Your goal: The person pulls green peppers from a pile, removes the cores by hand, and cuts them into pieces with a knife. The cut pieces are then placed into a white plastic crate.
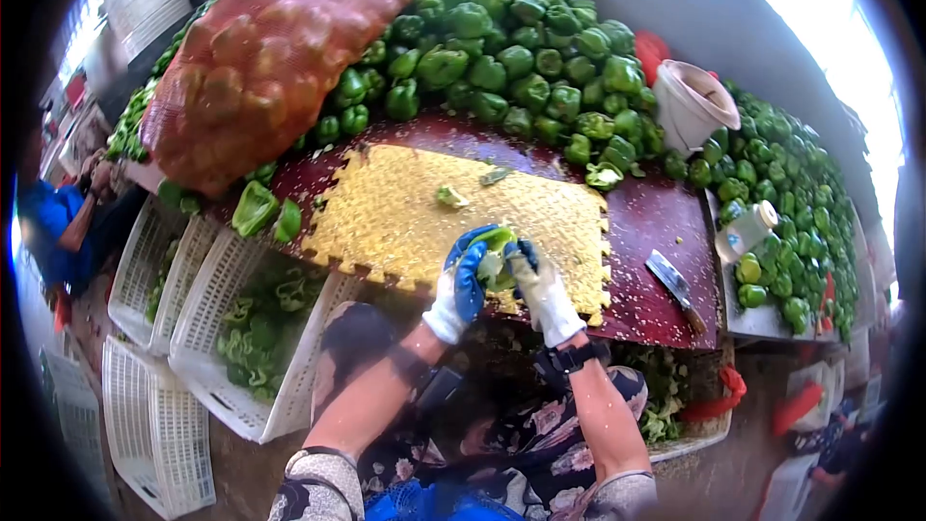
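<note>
My left hand [459,287], in a white and blue glove, is closed round a cut green bell pepper [495,259], its hollow inside partly showing. From the other side my right hand [540,291], gloved alike, grips the same pepper with its fingertips. Both hands are just over the near edge of a yellow foam mat [386,217]. On the mat lie a pepper scrap [450,196] and a small green piece [495,176]. To the right, a knife [675,287] rests flat on the dark red table [646,222], apart from both hands.
Whole green peppers [540,58] are heaped behind the mat, beside a full red mesh sack [260,68]. A white bucket [693,106] stands back right. Below left, a white crate [217,328] holds cut peppers. At far left is another person [68,227].
</note>
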A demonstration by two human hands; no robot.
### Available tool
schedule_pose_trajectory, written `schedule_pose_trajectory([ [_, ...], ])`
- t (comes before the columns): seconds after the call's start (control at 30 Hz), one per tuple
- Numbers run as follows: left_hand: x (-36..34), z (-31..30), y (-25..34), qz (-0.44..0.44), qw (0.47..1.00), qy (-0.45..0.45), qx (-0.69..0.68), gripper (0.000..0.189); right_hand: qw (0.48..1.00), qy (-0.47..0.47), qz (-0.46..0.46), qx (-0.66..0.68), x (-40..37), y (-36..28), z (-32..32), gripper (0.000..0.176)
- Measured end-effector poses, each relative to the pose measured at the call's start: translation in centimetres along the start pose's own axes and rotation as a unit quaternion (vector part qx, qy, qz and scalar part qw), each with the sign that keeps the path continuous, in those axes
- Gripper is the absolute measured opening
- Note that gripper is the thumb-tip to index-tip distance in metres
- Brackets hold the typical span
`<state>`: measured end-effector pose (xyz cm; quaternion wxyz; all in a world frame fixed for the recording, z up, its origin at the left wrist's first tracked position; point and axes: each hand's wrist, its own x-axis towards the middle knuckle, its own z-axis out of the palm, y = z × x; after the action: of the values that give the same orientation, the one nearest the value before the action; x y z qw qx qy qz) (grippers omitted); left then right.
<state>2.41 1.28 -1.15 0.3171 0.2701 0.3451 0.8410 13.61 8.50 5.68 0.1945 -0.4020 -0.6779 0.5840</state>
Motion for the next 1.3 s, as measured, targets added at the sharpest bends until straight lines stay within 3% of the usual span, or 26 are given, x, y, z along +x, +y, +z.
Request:
schedule_pose_trajectory([
  [0.1, 0.2, 0.2, 0.7, 0.0, 0.996, -0.035, 0.083, 0.031, 0.987, 0.019, -0.14, -0.072, 0.3, 1.4, 0.2, 0.06],
  [0.17, -0.7, 1.7, 3.4, -0.269, 0.962, 0.048, -0.018, 0.031, 0.957, 0.043, -0.226, -0.179, 0.6, 1.6, 0.0, 0.059],
  [0.2, -0.5, 0.1, 2.5, -0.292, 0.955, -0.014, -0.05, 0.03, 0.931, 0.057, -0.267, -0.243, 0.8, 1.9, 0.1, 0.059],
  [0.27, -0.6, -0.6, 2.4, -0.31, 0.936, -0.069, -0.156, 0.029, 0.921, 0.07, -0.3, -0.238, 0.4, 2.2, 0.2, 0.054],
  [0.4, -1.1, 1.4, 3.7, -0.277, 0.958, -0.021, -0.073, 0.027, 0.916, 0.047, -0.33, -0.222, 0.1, 1.9, 0.2, 0.055],
  [0.47, -1.0, -0.4, 2.4, -0.261, 0.938, -0.135, -0.182, 0.019, 0.895, 0.071, -0.375, -0.232, 0.4, 2.5, 0.5, 0.056],
  [0.6, -1.2, -1.3, 1.0, -0.225, 0.94, -0.164, -0.199, 0.017, 0.897, 0.055, -0.379, -0.22, 0.2, 2.5, 1.0, 0.056],
  [0.67, -1.1, -1.3, 0.7, -0.122, 0.953, -0.232, -0.154, 0.017, 0.876, 0.085, -0.399, -0.257, 0.0, 2.8, 1.2, 0.056],
  [0.7, -1.2, -1.1, 0.9, -0.122, 0.953, -0.232, -0.154, 0.017, 0.878, 0.083, -0.399, -0.251, -0.3, 2.6, 1.3, 0.057],
  [0.77, -1.6, -0.9, 1.4, -0.287, 0.904, -0.078, -0.306, 0.018, 0.885, 0.085, -0.379, -0.257, -0.6, 3.2, 1.4, 0.057],
  [0.8, -1.6, -1.1, 1.3, -0.289, 0.903, -0.079, -0.307, 0.018, 0.892, 0.085, -0.359, -0.261, -0.6, 3.5, 1.4, 0.057],
  [0.87, -1.5, -1.7, 1.0, -0.181, 0.971, -0.135, -0.081, 0.019, 0.895, 0.073, -0.362, -0.25, -0.3, 4.1, 1.4, 0.057],
  [0.9, -1.5, -2.0, 0.1, -0.1, 0.983, -0.151, -0.027, 0.02, 0.89, 0.078, -0.367, -0.258, -0.1, 4.4, 1.6, 0.057],
  [1.0, -1.2, -2.1, -0.8, -0.027, 0.986, -0.164, 0.018, 0.022, 0.874, 0.08, -0.411, -0.247, -0.2, 3.4, 2.1, 0.057],
  [1.03, -1.3, -2.2, -0.8, -0.032, 0.986, -0.163, 0.016, 0.022, 0.859, 0.103, -0.441, -0.24, -0.1, 3.3, 2.2, 0.05],
  [1.1, -1.1, -1.1, 1.0, -0.191, 0.969, -0.066, -0.139, 0.025, 0.832, 0.159, -0.471, -0.248, -0.1, 3.3, 2.5, 0.039],
  [1.13, -1.0, -0.8, 1.4, -0.195, 0.968, -0.067, -0.142, 0.025, 0.832, 0.16, -0.467, -0.251, -0.1, 3.7, 2.5, 0.039],
  [1.2, -0.8, -0.6, 1.5, -0.229, 0.968, -0.028, -0.099, 0.029, 0.907, 0.099, -0.376, -0.16, 0.0, 4.1, 2.3, 0.053],
  [1.27, -0.4, 0.0, 0.9, -0.196, 0.976, -0.021, -0.09, 0.04, 0.911, 0.094, -0.365, -0.17, 0.2, 4.2, 1.7, 0.05],
  [1.3, -0.6, 0.3, 1.4, -0.194, 0.978, -0.027, -0.071, 0.046, 0.952, 0.076, -0.286, -0.074, 0.1, 4.1, 1.8, 0.046],
])
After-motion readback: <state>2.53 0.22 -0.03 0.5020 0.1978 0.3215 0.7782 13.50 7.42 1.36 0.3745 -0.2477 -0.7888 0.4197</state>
